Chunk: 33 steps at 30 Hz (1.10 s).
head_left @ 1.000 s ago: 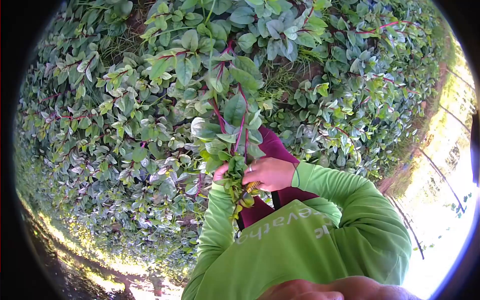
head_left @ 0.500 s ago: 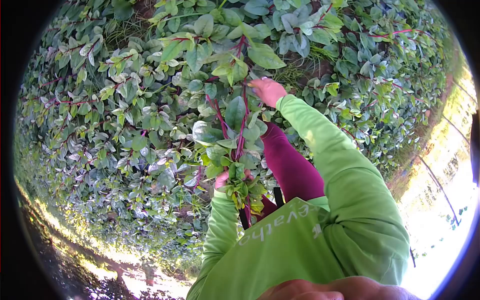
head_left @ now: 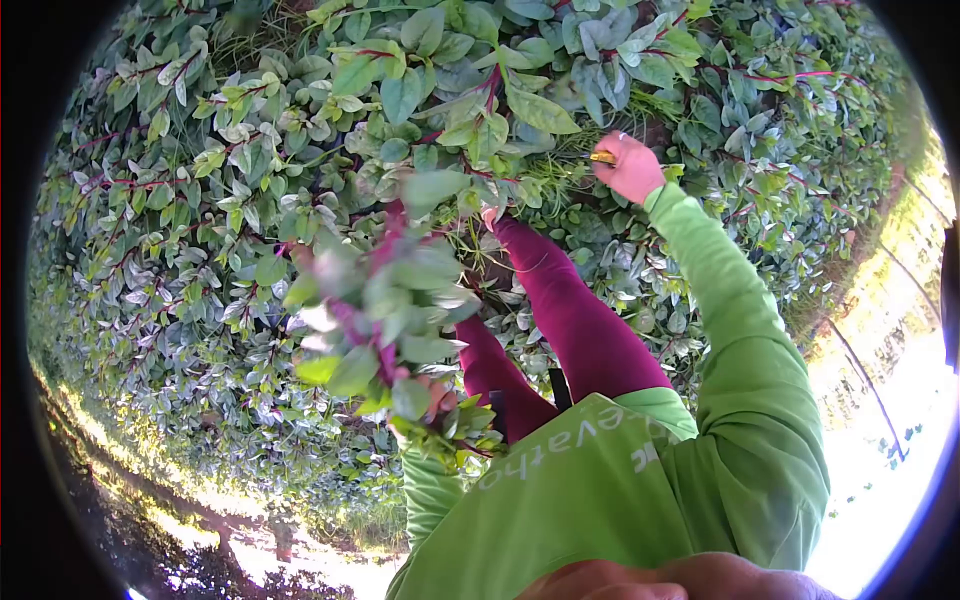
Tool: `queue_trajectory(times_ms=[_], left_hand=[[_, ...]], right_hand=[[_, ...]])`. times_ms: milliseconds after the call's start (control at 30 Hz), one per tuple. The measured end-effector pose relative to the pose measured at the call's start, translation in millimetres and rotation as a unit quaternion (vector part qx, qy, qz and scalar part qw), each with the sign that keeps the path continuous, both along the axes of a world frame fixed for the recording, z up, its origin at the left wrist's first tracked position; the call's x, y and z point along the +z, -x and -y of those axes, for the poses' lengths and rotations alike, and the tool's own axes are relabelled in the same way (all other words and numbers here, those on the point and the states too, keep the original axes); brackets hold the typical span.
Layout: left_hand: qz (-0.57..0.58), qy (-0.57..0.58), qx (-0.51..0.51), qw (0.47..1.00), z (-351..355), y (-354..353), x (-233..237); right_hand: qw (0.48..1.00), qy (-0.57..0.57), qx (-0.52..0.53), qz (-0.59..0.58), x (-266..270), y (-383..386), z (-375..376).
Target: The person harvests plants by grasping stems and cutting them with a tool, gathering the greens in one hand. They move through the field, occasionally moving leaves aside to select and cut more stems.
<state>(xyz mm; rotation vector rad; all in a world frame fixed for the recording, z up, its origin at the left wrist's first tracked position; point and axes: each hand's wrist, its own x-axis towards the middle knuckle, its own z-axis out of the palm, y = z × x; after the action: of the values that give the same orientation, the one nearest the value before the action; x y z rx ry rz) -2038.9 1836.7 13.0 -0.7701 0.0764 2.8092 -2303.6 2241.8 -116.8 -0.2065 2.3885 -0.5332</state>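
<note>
My left hand (head_left: 438,394) is closed around the lower ends of a bunch of red-stemmed Malabar spinach (head_left: 385,290). The bunch is smeared by motion and partly covers the hand. Its leafy tops point away from me, over the left side of my legs. Farther out on the right, my right hand (head_left: 632,170) is closed on a small yellow-handled knife (head_left: 603,157), most of it hidden in the fist. This hand is just above the plants and apart from the bunch. A growing spinach shoot (head_left: 495,90) stands ahead, between the two hands.
Dense leafy plants (head_left: 200,240) surround me on both sides. My legs (head_left: 575,310) in maroon leggings stand among them, with one foot (head_left: 490,217) partly visible. Grass (head_left: 560,175) grows between the plants. Bright ground (head_left: 880,350) lies along the right edge.
My left hand has swung the bunch to the left, uncovering my legs. My right hand has moved right, away from the stems, and the yellow handle now shows more.
</note>
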Motion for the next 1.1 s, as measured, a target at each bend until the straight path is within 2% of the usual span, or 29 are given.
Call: queue_trajectory(times_ms=[67,100,167,267,333,367,400,433,467,533,567,600,633,667,700,733,767,800,833,867,933,1000,1033,1067,1100], left_hand=[[0.02,-0.004,0.045,0.999,3,4,2],[0.038,0.0,0.063,0.997,3,12,1],[0.083,0.021,0.088,0.992,1,33,-8],[0.198,0.116,0.094,0.969,-9,74,-39],[0.323,0.284,0.007,0.903,-18,113,-69],[0.173,0.194,-0.036,0.965,-13,120,-89],[0.124,0.188,-0.112,0.968,7,105,-145],[0.046,0.144,-0.126,0.981,-4,123,-153],[0.252,0.25,-0.024,0.934,-50,167,-109],[0.267,0.217,-0.109,0.933,-82,202,-110],[0.139,0.057,-0.139,0.979,-68,181,-175],[0.005,-0.104,-0.161,0.981,-53,157,-237],[0.142,0.099,-0.2,0.964,-70,164,-234],[0.142,0.133,-0.257,0.947,-78,179,-231],[0.171,0.127,-0.239,0.947,-89,195,-220],[0.201,0.121,-0.223,0.946,-97,205,-212],[0.201,0.12,-0.228,0.945,-98,205,-217],[0.114,0.038,-0.212,0.97,-94,205,-220],[0.029,-0.043,-0.194,0.98,-90,202,-220],[0.032,-0.04,-0.199,0.979,-96,204,-199],[0.019,-0.05,-0.17,0.984,-120,209,-132],[-0.005,-0.128,-0.182,0.975,-120,174,-140],[0.026,-0.055,-0.201,0.978,-131,178,-118],[0.051,-0.099,-0.204,0.973,-139,176,-113],[0.068,-0.084,-0.223,0.969,-147,173,-115]], right_hand=[[0.979,0.115,-0.015,-0.17,22,7,40],[0.969,0.167,-0.044,-0.178,38,18,70],[0.979,0.145,0.011,-0.144,55,45,118],[0.984,0.137,0.044,-0.105,14,49,158],[0.977,0.099,0.038,-0.183,-29,32,164],[0.977,0.1,0.035,-0.185,-30,27,163],[0.974,0.123,-0.027,-0.189,-25,17,159],[0.967,0.144,-0.088,-0.193,-22,8,154],[0.967,0.14,-0.088,-0.192,-20,-1,146],[0.955,0.194,-0.162,-0.151,-17,-17,129],[0.947,0.204,-0.196,-0.151,-22,-26,124],[0.948,0.201,-0.197,-0.15,-23,-29,121],[0.95,0.198,-0.208,-0.122,-23,-32,117],[0.951,0.194,-0.221,-0.094,-23,-35,113],[0.962,0.18,-0.203,-0.042,-21,-34,109],[0.961,0.176,-0.208,-0.042,-15,-29,102],[0.958,0.19,-0.181,-0.114,-4,-18,92],[0.949,0.203,-0.154,-0.184,7,-6,81],[0.937,0.126,-0.166,-0.279,21,16,65],[0.911,0.046,-0.175,-0.37,34,44,44],[0.819,-0.03,-0.338,-0.462,55,88,9],[0.844,-0.076,-0.34,-0.408,34,106,-39],[0.877,-0.032,-0.423,-0.227,24,115,-54],[0.873,0.016,-0.487,-0.038,19,120,-60],[0.897,-0.016,-0.44,-0.032,12,115,-61]])
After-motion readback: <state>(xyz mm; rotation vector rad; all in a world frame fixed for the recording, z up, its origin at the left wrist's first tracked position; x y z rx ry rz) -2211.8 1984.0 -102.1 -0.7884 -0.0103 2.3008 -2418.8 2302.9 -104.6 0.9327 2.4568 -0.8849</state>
